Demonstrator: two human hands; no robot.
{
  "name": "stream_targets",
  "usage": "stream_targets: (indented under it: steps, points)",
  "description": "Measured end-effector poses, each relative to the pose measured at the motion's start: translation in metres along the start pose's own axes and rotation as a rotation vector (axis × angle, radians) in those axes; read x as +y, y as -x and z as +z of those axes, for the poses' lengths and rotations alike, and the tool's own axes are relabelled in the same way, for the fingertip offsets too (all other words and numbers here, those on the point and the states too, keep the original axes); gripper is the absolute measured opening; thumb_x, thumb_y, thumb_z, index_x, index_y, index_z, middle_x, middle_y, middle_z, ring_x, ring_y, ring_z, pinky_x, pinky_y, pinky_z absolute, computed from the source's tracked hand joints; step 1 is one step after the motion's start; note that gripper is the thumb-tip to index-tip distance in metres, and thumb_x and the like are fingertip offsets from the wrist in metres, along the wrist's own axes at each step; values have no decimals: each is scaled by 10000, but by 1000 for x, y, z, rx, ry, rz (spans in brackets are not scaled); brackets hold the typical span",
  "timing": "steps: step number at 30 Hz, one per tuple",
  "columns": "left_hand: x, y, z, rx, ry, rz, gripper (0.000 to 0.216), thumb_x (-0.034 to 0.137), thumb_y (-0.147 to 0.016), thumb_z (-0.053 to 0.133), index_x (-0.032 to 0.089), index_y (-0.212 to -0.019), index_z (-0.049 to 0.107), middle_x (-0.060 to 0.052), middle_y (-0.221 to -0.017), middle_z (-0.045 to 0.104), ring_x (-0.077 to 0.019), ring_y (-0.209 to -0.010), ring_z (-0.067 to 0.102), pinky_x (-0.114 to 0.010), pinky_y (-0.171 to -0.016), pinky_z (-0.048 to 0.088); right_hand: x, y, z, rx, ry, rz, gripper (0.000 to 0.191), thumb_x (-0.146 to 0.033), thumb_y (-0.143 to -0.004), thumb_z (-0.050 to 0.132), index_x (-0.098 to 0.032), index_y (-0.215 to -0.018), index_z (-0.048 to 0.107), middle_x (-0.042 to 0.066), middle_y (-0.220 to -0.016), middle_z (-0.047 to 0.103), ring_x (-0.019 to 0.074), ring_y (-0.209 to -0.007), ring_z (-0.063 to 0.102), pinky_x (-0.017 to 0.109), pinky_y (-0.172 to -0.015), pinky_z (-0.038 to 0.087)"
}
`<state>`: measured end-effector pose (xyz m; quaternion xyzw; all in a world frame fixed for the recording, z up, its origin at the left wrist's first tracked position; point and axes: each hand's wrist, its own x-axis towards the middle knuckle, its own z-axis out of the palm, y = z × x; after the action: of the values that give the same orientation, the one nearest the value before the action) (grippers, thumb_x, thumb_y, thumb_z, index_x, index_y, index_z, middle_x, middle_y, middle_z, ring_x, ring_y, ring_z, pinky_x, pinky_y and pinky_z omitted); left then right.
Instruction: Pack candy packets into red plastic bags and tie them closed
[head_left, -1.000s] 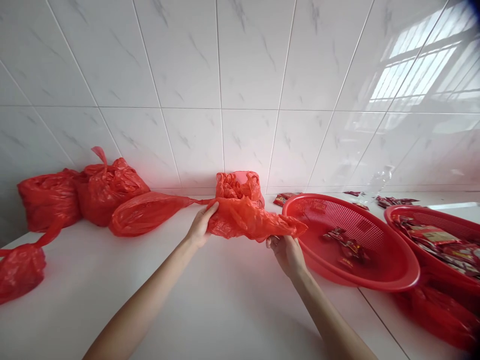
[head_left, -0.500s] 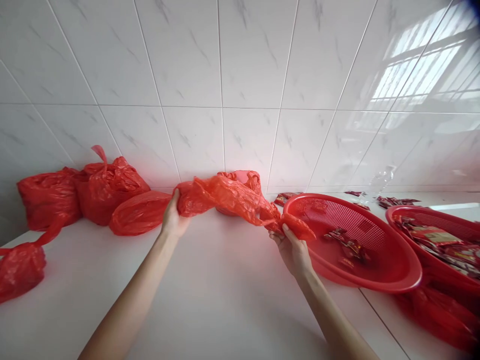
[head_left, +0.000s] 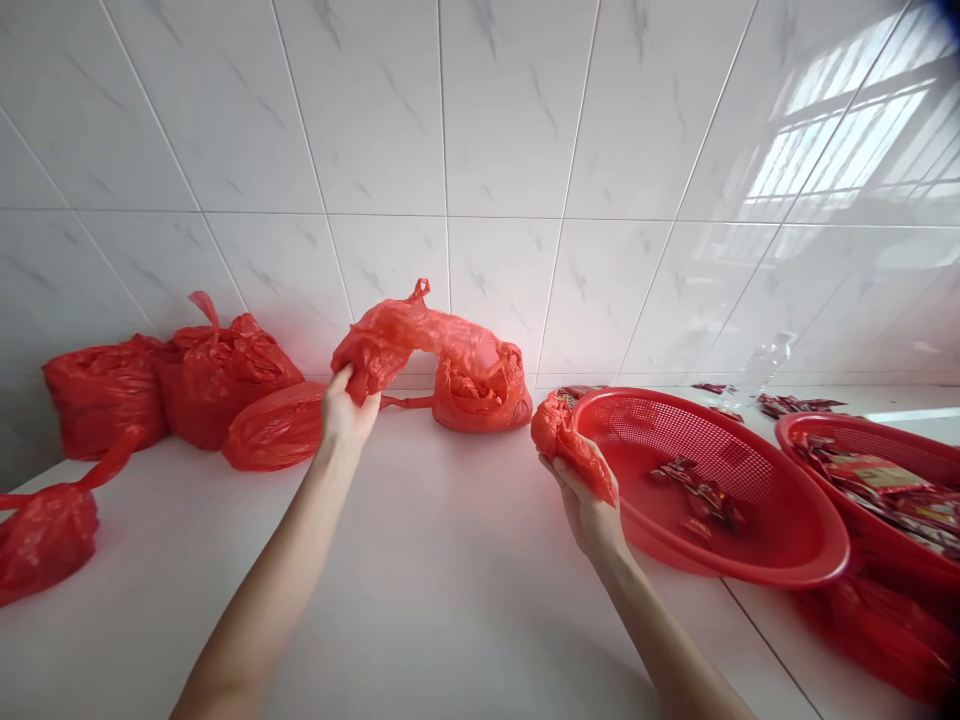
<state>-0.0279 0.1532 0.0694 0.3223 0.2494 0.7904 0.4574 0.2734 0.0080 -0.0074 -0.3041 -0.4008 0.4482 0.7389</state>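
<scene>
My left hand (head_left: 346, 412) grips a crumpled red plastic bag (head_left: 409, 337) and holds it up above the white counter (head_left: 420, 570), near the tiled wall. My right hand (head_left: 586, 500) is closed on a second red plastic bag (head_left: 568, 445), bunched small, just left of the rim of a red mesh basket (head_left: 780, 545). A few red snack packets (head_left: 694, 490) lie inside that basket. Behind the raised bag an open red bag (head_left: 487, 395) sits against the wall.
Several filled, tied red bags (head_left: 217, 375) stand along the wall at the left, another (head_left: 45, 530) at the left edge. A second red basket (head_left: 885, 470) with packets is at the right, a red bag (head_left: 885, 625) below it. Loose packets (head_left: 787, 403) lie at the back.
The red plastic stretched between both hands has come apart into two bags. My left hand lifted its bag up and leftward; my right hand keeps a bunched bag beside the basket.
</scene>
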Motion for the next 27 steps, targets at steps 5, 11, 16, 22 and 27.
stream_targets:
  steps: [5,11,16,22,27]
  points:
    - [-29,-20,44,-46,-209,176,176,233,-740,570,214,-914,559,-46,-961,716,-193,-974,693,-338,-878,557,3,5,1,-29,126,-40,315,-284,-781,773,-229,-1080,690,46,-1080,700,235,-1025,637,439,-984,505]
    - [-75,-24,79,-107,-584,305,119,281,-780,541,205,-873,542,-30,-873,648,-189,-884,627,-310,-812,505,6,11,1,-46,312,-84,333,-316,-809,751,-244,-1122,665,37,-1048,700,221,-928,668,393,-908,537]
    - [-92,-9,90,-503,-956,251,193,156,-596,732,192,-720,589,-22,-712,638,-231,-770,625,-376,-821,511,5,12,1,-124,395,-115,416,-322,-828,733,-260,-1223,622,65,-1185,674,251,-1033,667,404,-914,554]
    - [-88,15,87,-581,-1123,406,672,268,-706,742,157,-1326,507,-177,-1362,567,-358,-1334,463,-530,-1132,347,12,13,-3,-337,384,-177,674,-351,-866,692,-287,-1478,416,119,-1502,468,304,-1299,544,439,-1022,515]
    - [-74,32,80,-598,-1075,764,436,272,-906,537,168,-1329,517,-136,-1408,549,-244,-1363,465,-417,-1164,366,12,15,-2,-376,430,-169,684,-290,-891,673,-300,-1506,374,114,-1513,473,297,-1330,530,422,-1051,500]
